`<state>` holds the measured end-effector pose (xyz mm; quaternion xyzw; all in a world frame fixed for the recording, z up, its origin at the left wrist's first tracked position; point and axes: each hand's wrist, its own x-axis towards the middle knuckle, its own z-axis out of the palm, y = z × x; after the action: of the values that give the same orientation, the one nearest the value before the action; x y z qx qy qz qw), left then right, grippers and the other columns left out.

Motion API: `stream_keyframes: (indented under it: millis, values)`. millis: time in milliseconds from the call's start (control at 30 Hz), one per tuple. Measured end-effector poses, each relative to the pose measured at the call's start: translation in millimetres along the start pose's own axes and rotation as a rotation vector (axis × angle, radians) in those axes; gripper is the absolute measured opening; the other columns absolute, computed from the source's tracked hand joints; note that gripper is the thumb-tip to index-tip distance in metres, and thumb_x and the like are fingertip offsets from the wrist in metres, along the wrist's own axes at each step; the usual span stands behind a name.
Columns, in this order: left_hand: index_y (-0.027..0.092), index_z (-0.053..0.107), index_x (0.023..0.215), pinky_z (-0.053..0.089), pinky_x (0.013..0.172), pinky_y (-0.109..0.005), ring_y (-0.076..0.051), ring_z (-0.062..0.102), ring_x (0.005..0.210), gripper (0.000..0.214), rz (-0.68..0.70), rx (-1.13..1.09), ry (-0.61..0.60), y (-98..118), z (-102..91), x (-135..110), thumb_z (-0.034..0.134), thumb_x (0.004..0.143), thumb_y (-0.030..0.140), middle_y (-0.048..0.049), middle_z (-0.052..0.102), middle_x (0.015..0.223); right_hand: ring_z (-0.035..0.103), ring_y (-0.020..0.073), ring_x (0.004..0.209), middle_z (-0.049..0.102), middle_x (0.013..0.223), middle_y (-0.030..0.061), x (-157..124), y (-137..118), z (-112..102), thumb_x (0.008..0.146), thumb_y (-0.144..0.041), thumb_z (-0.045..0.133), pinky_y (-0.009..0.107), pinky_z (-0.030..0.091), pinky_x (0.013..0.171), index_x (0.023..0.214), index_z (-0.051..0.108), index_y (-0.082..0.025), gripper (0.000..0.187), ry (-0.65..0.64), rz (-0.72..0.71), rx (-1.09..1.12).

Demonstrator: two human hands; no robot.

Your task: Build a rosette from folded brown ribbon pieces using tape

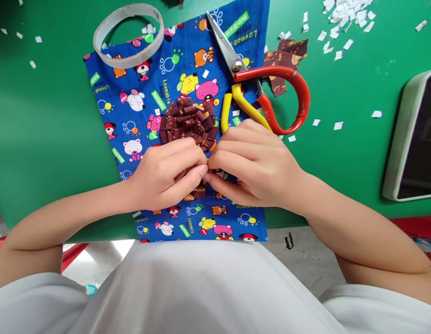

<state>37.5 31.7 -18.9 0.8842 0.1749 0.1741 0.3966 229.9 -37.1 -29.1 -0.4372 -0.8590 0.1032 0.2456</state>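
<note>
So your fingertips meet in the middle, both hands pinching a small dark brown fabric scrap at the near edge of the brown cluster of folded fabric bits. Your left hand and right hand rest on the blue cartoon-animal printed cloth. Red-and-yellow-handled scissors lie just beyond your right hand, a clear tape ring sits farther left, all on the green table.
</note>
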Motion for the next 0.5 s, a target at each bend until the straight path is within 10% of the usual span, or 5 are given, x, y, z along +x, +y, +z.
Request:
stream_keyframes:
  millis: [500]
  values:
    - [0.017,0.053,0.075,0.038,0.055,-0.023,-0.010,0.046,0.061,0.019,-0.001,0.007,-0.007,-0.1,0.3,0.1,0.046,0.093,0.017,0.0003,0.051,0.066,0.046,0.0141,0.069,0.055,0.068,0.0013,-0.2,0.1,0.1,0.096,-0.025,0.046,0.031,0.033,0.063,0.078,0.054,-0.018,0.021,0.018,-0.022,-0.018]
